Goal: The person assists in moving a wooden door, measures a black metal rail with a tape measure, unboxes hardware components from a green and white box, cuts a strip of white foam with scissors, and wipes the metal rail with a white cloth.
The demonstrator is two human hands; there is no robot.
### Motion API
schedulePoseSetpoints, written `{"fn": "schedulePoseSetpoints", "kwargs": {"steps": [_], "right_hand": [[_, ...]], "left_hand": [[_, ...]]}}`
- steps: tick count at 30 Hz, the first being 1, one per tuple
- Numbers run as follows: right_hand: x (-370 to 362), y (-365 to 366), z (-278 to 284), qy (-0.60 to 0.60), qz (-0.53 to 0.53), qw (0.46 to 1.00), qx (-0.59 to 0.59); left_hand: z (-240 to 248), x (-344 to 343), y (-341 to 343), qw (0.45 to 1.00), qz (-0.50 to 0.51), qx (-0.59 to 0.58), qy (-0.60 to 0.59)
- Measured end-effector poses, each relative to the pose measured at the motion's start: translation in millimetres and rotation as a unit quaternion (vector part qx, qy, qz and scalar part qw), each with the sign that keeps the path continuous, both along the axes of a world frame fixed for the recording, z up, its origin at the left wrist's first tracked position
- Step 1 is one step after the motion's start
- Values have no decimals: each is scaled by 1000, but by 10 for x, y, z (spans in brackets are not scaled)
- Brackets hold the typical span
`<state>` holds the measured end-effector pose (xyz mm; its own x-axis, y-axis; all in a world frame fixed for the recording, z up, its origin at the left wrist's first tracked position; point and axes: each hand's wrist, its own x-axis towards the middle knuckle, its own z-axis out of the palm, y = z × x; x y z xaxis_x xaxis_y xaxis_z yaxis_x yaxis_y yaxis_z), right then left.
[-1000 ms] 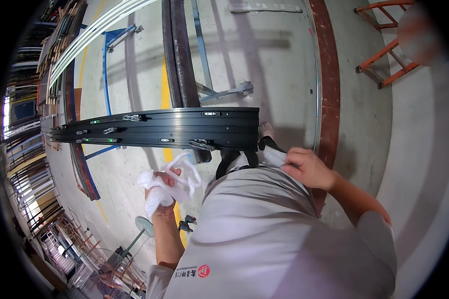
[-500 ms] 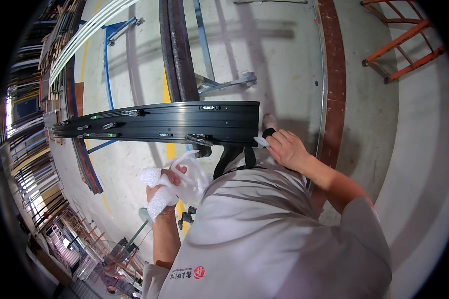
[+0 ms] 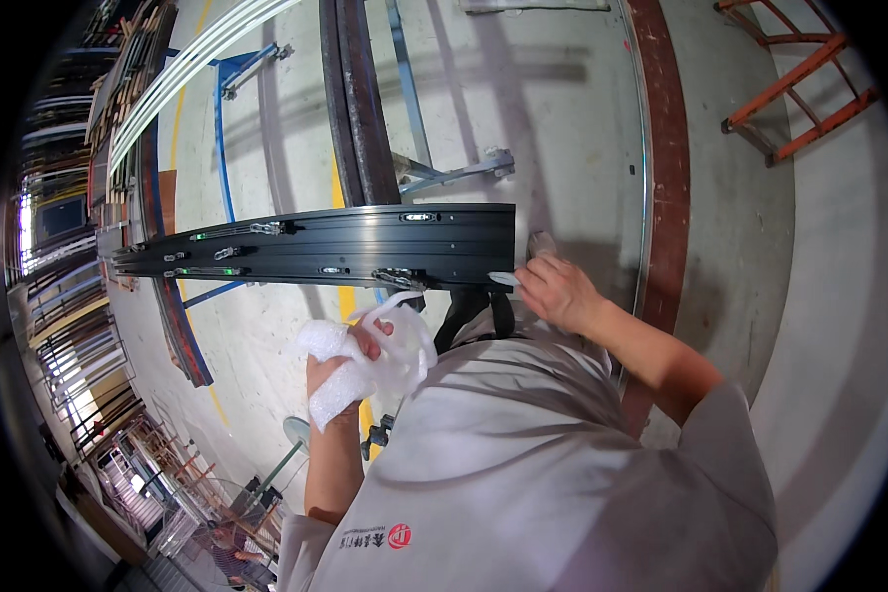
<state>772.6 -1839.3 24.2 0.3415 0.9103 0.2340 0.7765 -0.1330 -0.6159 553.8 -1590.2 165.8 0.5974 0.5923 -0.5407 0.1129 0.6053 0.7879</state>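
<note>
A long black metal profile (image 3: 345, 247) runs from the left to just in front of me, with small metal and green-marked fittings set along its face. At its right end, my right hand (image 3: 560, 294) is closed in a pinch on a small white strip (image 3: 504, 279), which lies over the profile's near corner. My left hand (image 3: 369, 342) is closed round a bundle of white foam wrap (image 3: 339, 388), just on the near side of the profile. Loose white loops of the foam hang beside its fingers, and the wrap hides part of the palm.
Dark beams (image 3: 360, 109) and blue metal stands (image 3: 222, 148) are around the profile. White lengths (image 3: 192, 74) lie at the far left, near racks of stacked profiles (image 3: 64, 345). An orange ladder-like frame (image 3: 809, 104) stands far right. A person (image 3: 232, 553) is at lower left.
My right hand has shifted slightly left, bringing the white strip over the profile's corner. My left hand has moved a little to the right with the foam wrap.
</note>
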Motion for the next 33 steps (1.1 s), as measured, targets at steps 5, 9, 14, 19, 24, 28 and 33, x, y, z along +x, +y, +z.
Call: {"fn": "schedulePoseSetpoints", "kwargs": {"steps": [5,9,14,19,24,28,33], "right_hand": [[-65,-15,-115,68,-55,996,-24],[4,-29,46,132,2,991,2],[-44,-113,118,170,-23,985,-7],[-89,-29,-55,201,-63,977,-16],[-139,-16,-7,270,-92,958,-35],[-118,-71,-16,185,-105,976,-46],[-122,-116,60,240,-77,967,-28]], "left_hand": [[-195,404,-89,986,-133,76,64],[-836,640,-237,968,-155,-171,-93],[-1087,690,-368,957,-79,-255,-117],[-1090,656,-230,959,-17,-232,-159],[-1026,681,-157,966,-52,-171,-188],[-1072,564,-71,966,-72,-160,-192],[-993,480,-8,976,-43,-136,-164]]}}
